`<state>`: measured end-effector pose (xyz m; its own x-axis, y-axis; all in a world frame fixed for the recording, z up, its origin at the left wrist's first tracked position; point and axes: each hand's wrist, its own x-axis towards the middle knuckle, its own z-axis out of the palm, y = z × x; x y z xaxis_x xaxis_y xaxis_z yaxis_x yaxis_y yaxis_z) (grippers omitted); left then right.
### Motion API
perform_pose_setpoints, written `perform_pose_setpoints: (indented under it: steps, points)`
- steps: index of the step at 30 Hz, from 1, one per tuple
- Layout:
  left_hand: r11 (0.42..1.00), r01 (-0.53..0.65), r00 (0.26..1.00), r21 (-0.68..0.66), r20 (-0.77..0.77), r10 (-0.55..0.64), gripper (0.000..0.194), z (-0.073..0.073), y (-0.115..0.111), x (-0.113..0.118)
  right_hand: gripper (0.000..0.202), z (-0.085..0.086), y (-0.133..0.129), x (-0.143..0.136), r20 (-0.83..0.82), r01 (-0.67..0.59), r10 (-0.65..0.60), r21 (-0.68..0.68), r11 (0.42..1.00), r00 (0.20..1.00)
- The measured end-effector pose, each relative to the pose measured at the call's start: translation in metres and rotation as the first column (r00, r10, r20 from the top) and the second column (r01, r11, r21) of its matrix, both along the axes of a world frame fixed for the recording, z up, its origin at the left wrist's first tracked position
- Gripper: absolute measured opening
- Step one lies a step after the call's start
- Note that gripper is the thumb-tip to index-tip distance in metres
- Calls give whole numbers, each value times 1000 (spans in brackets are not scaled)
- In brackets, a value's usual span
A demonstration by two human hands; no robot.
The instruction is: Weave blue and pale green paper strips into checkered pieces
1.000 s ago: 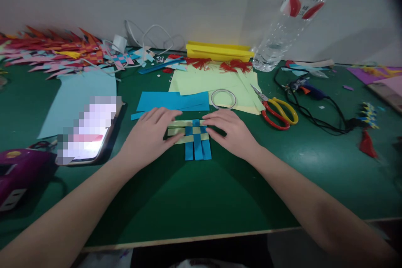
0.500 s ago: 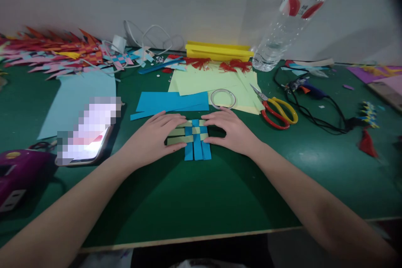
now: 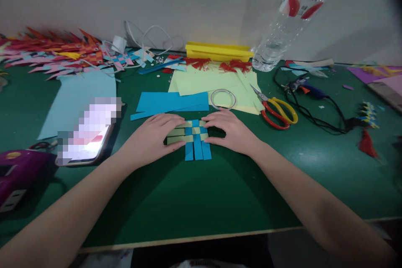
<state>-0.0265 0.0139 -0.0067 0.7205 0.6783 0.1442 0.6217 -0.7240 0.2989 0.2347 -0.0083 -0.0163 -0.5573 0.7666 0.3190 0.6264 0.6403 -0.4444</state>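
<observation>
The grip of left hand (image 3: 152,137) and right hand (image 3: 234,132) is spread, thumbs apart from fingers, touching opposite sides of the paper weave (image 3: 197,142) on the bench (image 3: 194,201). Squaring its strips (image 3: 176,139) seems underway; next calls for light, even inward pressure.

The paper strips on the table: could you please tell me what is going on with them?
A person has both hands at a small weave of blue strips and green strips. The left hand is over the green ends on the left; the right hand has its fingertips at the right edge. The blue ends nearest the person are unwoven. Blue paper and scissors lie beyond the hands.
</observation>
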Motion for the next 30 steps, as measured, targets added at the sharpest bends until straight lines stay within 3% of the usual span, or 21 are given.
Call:
perform_pose_setpoints:
  steps: [5, 8, 13, 23, 30]
  points:
    - [999, -1, 999, -47, 36, 2, 47, 0, -1, 5, 28, 4, -8, -8, -28, -24, 28, 117, 993, 999]
    - [998, -4, 998, -70, 67, 9, 40, -1, 0, 7, 22, 5, -13, -16, 60, -106, 97, 168, 980, 993]
    - [996, -39, 995, -86, 90, 47, 41, -3, 1, 8, 31, 1, -14, -19, 93, -84, 72, 140, 987, 993]
    - [997, -38, 996, -63, 76, 43, 43, -5, 2, 7, 20, -2, -13, -16, 51, -137, 128, 258, 956, 990]
    - [998, -31, 997, -60, 74, 36, 43, -6, 2, 7, 24, -3, -11, -16, 90, -135, 119, 200, 971, 989]
